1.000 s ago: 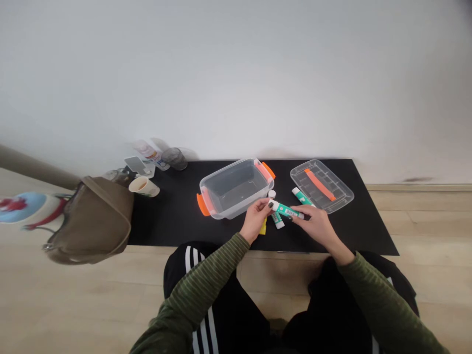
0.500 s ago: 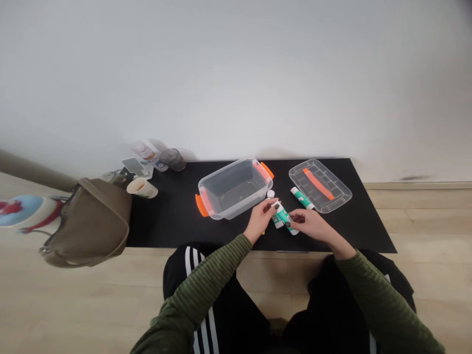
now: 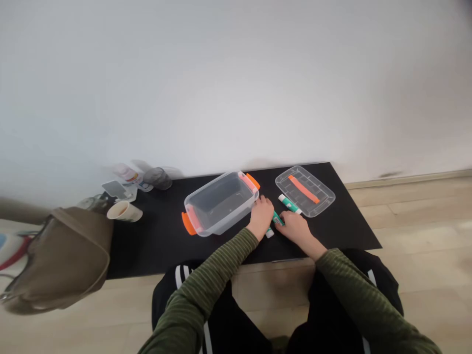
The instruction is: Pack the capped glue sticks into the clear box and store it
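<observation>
My left hand (image 3: 262,216) bends over a glue stick (image 3: 270,233) beside the clear box (image 3: 221,228). Only that stick's white end shows below the palm; the rest is covered by the fingers, which look curled round it. Just to the right, my right hand (image 3: 296,228) pinches a green and white glue stick (image 3: 278,219), part of it hidden by the left hand. A third glue stick (image 3: 289,204) lies beyond the right hand, touching or close to the clear lid (image 3: 324,199) with its orange handle. The box stands without a lid, its orange latches turned outward.
On the left of the black table (image 3: 147,250) stand a paper cup (image 3: 124,211) with a drink, a dark glass (image 3: 158,178), a white bottle (image 3: 131,175) and a phone-like white item (image 3: 117,189). A brown bag (image 3: 73,255) sits at the left edge. A wall rises behind.
The glue stick held between both hands has come lower and now stays in my right fingers. My left hand has shifted over the stick by the box. The view has swung right.
</observation>
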`<state>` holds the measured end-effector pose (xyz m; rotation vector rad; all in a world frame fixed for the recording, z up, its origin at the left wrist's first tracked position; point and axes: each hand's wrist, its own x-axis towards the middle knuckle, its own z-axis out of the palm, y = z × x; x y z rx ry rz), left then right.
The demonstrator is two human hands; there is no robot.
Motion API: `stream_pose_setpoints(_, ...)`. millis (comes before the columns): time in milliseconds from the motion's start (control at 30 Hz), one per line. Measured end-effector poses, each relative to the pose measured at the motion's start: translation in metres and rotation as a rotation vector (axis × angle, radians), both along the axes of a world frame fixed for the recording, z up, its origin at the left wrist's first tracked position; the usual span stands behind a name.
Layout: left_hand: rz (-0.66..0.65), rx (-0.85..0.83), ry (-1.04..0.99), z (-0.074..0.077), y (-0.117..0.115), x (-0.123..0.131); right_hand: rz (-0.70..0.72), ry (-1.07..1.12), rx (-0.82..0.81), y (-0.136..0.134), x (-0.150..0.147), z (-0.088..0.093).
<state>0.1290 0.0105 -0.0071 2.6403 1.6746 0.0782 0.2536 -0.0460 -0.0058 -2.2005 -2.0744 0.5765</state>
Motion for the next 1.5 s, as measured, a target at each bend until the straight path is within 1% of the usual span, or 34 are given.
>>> stream_pose_setpoints(100,0.067,-0.044,0.038,0.002,0.002,0.011,0.016,-0.023,0.019,0.001,-0.004,-0.001)
stream_pose_setpoints(233,0.076,-0.091,0.027,0.003,0.008,0.013,0.025,-0.021,0.045,0.002,-0.002,-0.002)
stream_pose_setpoints(367,0.047,-0.102,0.007,0.002,0.014,0.01,-0.016,-0.001,0.105,0.009,0.013,-0.001)
stream_pose_setpoints(467,0.049,-0.1,-0.008,0.001,0.016,0.008,-0.076,-0.041,0.206,0.017,0.026,0.001)
stream_pose_setpoints(533,0.051,-0.095,-0.019,-0.001,0.015,0.006,-0.089,-0.071,0.237,0.021,0.031,0.001)
stream_pose_setpoints(700,0.039,-0.109,-0.046,-0.003,0.015,0.003,-0.083,-0.114,0.208,0.026,0.031,-0.005)
stream_pose_setpoints(833,0.039,-0.132,-0.065,-0.001,0.017,0.005,-0.065,-0.125,0.162,0.027,0.029,-0.01)
stream_pose_setpoints(933,0.038,-0.142,-0.074,0.003,0.02,0.01,-0.055,-0.118,0.147,0.027,0.028,-0.013)
stream_pose_setpoints(1067,0.002,-0.137,-0.073,0.016,0.023,0.011,-0.084,-0.09,0.136,0.027,0.028,-0.012)
stream_pose_setpoints(1167,-0.074,-0.096,-0.088,0.026,0.016,0.002,-0.132,-0.026,0.121,0.027,0.03,-0.006)
stream_pose_setpoints(1233,-0.164,-0.056,-0.192,0.031,0.006,-0.008,-0.167,0.04,0.119,0.025,0.032,0.001)
stream_pose_setpoints(1300,-0.221,-0.069,-0.412,0.033,-0.008,-0.021,-0.201,0.108,0.117,0.021,0.035,0.008)
stream_pose_setpoints(1333,-0.211,-0.12,-0.548,0.032,-0.016,-0.027,-0.213,0.139,0.12,0.018,0.036,0.011)
stream_pose_setpoints(1400,-0.12,-0.309,-0.826,0.031,-0.03,-0.038,-0.21,0.2,0.141,0.01,0.037,0.015)
stream_pose_setpoints(1500,0.076,-0.65,-1.208,0.026,-0.047,-0.052,-0.153,0.335,0.21,-0.004,0.037,0.018)
